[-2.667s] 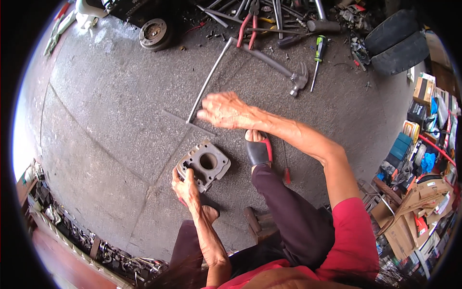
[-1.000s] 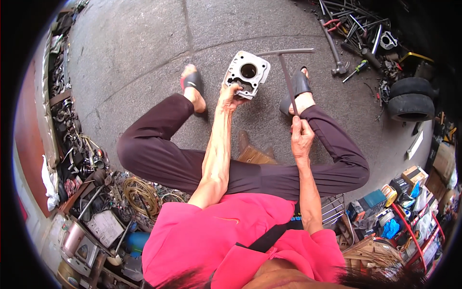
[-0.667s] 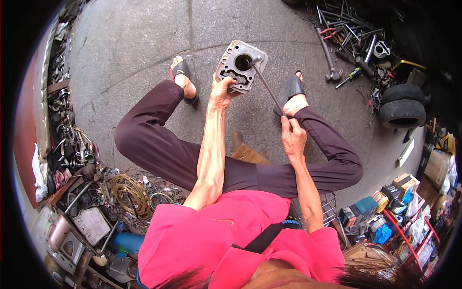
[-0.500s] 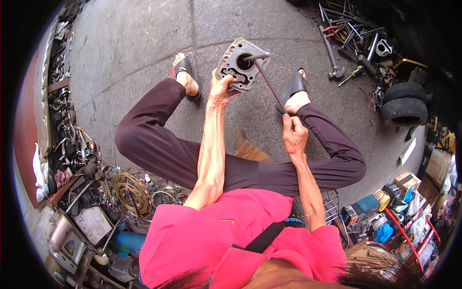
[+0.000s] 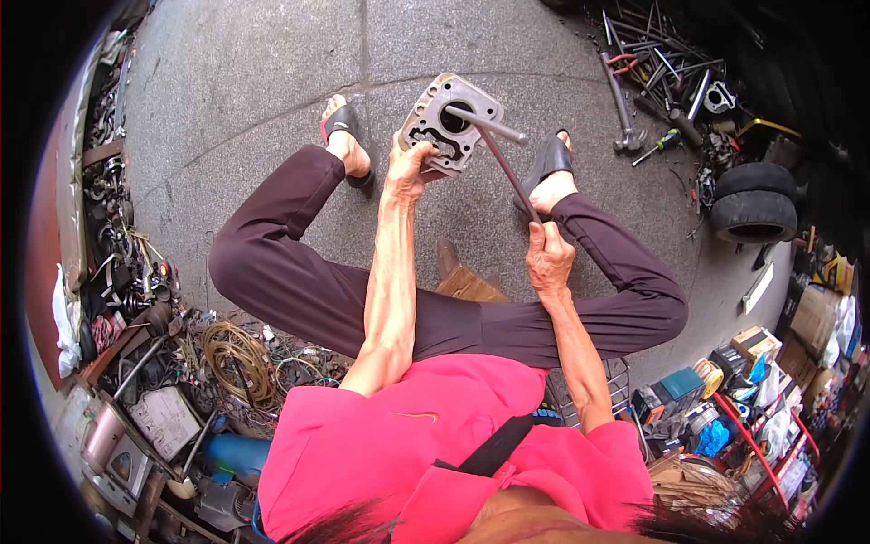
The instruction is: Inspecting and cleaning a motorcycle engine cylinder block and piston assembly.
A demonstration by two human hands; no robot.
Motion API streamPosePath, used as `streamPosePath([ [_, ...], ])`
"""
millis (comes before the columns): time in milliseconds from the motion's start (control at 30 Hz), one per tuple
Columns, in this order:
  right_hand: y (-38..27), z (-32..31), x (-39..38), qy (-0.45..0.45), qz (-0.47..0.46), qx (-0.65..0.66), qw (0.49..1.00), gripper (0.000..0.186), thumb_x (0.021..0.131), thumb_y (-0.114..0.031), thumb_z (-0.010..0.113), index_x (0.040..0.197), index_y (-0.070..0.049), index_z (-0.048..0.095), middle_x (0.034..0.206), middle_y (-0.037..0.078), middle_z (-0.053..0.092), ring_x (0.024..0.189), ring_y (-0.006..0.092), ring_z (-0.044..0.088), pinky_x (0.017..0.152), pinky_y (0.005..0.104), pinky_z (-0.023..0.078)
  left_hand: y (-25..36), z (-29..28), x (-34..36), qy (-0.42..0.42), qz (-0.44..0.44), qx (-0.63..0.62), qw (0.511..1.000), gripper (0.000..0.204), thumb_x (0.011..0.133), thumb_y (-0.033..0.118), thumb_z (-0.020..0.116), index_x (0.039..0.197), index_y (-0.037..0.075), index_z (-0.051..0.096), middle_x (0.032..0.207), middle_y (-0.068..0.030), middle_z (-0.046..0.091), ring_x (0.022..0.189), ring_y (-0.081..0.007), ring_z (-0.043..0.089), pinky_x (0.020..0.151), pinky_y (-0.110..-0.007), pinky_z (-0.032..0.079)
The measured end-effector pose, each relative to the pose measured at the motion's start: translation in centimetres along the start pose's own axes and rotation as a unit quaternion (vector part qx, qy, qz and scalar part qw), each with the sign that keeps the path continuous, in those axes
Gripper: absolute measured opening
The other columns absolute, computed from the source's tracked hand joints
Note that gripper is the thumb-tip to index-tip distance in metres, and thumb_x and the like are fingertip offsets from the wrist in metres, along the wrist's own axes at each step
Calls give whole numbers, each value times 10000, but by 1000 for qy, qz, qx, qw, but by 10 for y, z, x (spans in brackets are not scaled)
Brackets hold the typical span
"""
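Note:
My left hand (image 5: 406, 170) holds up an engine cylinder block (image 5: 465, 145), its fingers beneath and its thumb on the near edge. The grey metal block is tilted, with a round bore and an irregular slot beside it facing me. My right hand (image 5: 549, 258) is closed round the lower end of a T-shaped metal bar (image 5: 505, 163). The bar's silver crosspiece lies across the block's face, one end over the bore. Whether that end reaches inside or touches the wall, I cannot tell.
On the floor at far right lie a hammer (image 5: 625, 127), a green-handled screwdriver (image 5: 657, 145) and a heap of metal tools. Two small tyres (image 5: 754, 216) are stacked nearer. Coiled cable (image 5: 237, 361) and scrap parts line the left. My sandalled feet flank the block.
The bar's crosspiece has swung round, its free end now pointing to the right and nearer me. My right hand has shifted slightly toward me; the block stays almost in place.

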State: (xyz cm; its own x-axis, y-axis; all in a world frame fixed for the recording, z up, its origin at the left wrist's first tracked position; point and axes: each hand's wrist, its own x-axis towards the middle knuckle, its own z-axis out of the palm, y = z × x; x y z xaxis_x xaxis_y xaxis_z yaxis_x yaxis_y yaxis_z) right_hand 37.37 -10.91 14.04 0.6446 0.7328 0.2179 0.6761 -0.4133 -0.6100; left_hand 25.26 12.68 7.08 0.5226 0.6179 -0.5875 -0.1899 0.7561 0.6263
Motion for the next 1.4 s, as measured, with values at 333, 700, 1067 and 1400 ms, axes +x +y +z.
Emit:
streamPosePath([
  [333, 0, -4, 0, -22, 10, -29, 999, 360, 909, -310, 556, 662, -61, 474, 511, 166, 518, 464, 375, 535, 414, 453, 386, 4, 2, -7, -6, -16, -4, 1000, 606, 679, -7, 550, 1244, 74, 345, 903, -133, 595, 739, -271, 665, 588, -489, 596],
  [700, -4, 0, 8, -28, 17, -62, 998, 403, 905, -355, 548, 646, -57, 468, 499, 171, 520, 473, 375, 557, 430, 457, 410, 1, 5, -7, 25, 2, 4, 1000, 427, 672, -7, 574, 1095, 14, 522, 861, -124, 642, 750, -269, 674, 619, -512, 588],
  [1067, 8, 5, 12, -100, 41, -154, 982, 410, 899, -375, 550, 646, -60, 484, 527, 166, 556, 481, 361, 575, 426, 442, 430, 1, 6, -9, 32, -12, 34, 999, 483, 682, -4, 560, 1149, 42, 446, 897, -141, 607, 752, -283, 668, 596, -518, 588],
  [1400, 4, -17, 15, 12, -45, -54, 997, 391, 870, -338, 624, 623, -75, 473, 487, 75, 461, 416, 267, 473, 405, 360, 340, 11, 8, -15, -13, -51, 0, 999, 527, 662, -31, 529, 1175, 23, 423, 902, -163, 630, 732, -285, 673, 586, -477, 598],
])
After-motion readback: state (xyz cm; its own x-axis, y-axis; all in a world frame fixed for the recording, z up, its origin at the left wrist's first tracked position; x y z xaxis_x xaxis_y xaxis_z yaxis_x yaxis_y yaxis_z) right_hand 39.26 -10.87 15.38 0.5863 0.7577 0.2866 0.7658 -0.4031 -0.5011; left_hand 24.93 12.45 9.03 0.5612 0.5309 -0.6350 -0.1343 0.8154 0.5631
